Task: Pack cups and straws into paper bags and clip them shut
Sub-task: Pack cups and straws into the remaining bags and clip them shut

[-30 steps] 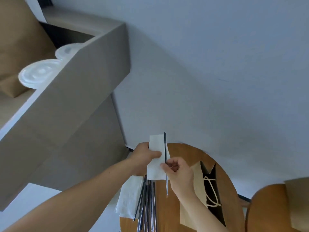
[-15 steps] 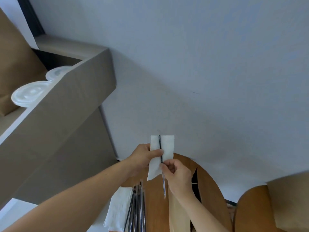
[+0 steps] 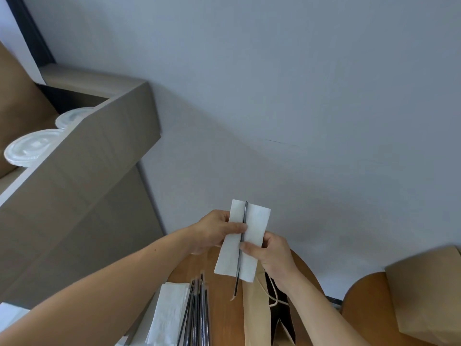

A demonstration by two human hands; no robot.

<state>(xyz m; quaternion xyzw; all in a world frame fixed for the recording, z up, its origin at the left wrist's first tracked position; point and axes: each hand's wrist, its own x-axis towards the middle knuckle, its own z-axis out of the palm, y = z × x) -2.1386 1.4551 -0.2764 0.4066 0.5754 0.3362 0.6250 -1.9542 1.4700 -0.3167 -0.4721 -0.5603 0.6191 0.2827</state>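
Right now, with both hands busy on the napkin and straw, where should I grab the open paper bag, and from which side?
Take the paper bag by its cord handle, coming from above. Its mouth opens upward toward you, and the loop droops across the opening just below the right hand. That is likely easier to hook than the flat paper wall.

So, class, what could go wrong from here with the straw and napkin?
The straw is only pinned against the napkin by the left hand and right hand; its lower end pokes out and might slide free.
The mouth of the paper bag looks narrow, so the napkin might snag its cord handle.
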